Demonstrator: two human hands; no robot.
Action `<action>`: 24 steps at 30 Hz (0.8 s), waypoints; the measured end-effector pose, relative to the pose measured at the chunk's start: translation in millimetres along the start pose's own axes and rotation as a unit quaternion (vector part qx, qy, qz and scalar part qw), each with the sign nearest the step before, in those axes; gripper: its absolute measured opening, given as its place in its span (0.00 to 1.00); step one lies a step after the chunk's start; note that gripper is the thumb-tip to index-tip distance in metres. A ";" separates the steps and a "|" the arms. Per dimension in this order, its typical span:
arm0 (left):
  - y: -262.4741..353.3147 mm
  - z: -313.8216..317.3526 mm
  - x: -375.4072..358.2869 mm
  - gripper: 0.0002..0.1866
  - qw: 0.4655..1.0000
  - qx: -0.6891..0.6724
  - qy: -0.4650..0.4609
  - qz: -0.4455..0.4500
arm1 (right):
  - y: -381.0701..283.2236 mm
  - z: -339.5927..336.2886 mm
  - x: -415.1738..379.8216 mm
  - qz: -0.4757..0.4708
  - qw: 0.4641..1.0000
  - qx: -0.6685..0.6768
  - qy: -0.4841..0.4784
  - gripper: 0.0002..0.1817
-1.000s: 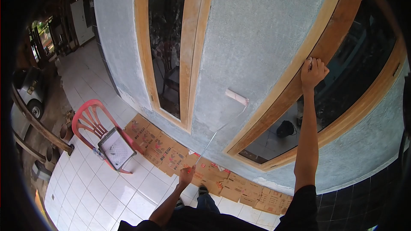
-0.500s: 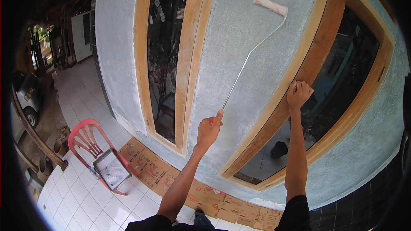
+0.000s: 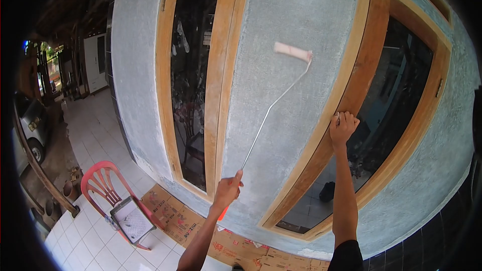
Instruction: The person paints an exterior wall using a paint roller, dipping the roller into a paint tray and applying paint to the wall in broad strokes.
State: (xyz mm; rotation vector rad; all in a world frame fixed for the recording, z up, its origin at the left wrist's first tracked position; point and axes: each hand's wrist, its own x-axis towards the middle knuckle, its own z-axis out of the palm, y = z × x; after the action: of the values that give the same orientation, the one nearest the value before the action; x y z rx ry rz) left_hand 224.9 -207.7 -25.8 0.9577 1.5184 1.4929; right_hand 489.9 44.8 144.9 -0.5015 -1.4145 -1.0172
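Note:
My left hand is closed around the orange handle of a paint roller. The roller's long, bent metal rod slants up and to the right. Its pale, pink-tinged sleeve lies against the grey wall between two wood-framed windows, slightly blurred. My right hand is closed at the left edge of the right window's brown sash. A small metallic bit, apparently the window handle, shows at its fingers; the rest is hidden.
A red plastic chair at lower left bears a paint tray. Flattened cardboard lines the wall's foot over white tiles. The left window has a light wood frame. A vehicle stands at far left.
My left hand has drawn the roller downward along the wall. My right hand stays at the sash. The whole view has shifted slightly.

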 end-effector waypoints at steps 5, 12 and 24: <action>185.7 7.3 60.6 0.41 0.990 0.035 0.018 0.132 | 1.8 2.8 1.2 0.004 1.000 0.004 0.004 0.03; 303.7 20.7 84.0 0.41 0.972 0.009 0.020 0.233 | 0.3 -0.4 1.2 0.002 1.000 0.001 -0.003 0.04; 183.8 3.3 49.1 0.39 0.992 0.026 0.068 0.103 | -0.1 -1.2 2.5 0.016 1.000 0.017 -0.010 0.05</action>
State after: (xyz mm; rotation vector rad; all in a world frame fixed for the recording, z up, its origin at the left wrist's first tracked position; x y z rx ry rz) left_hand 206.0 -157.2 156.6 1.0906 1.6011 1.7005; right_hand 490.1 43.1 147.1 -0.5089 -1.4339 -0.9627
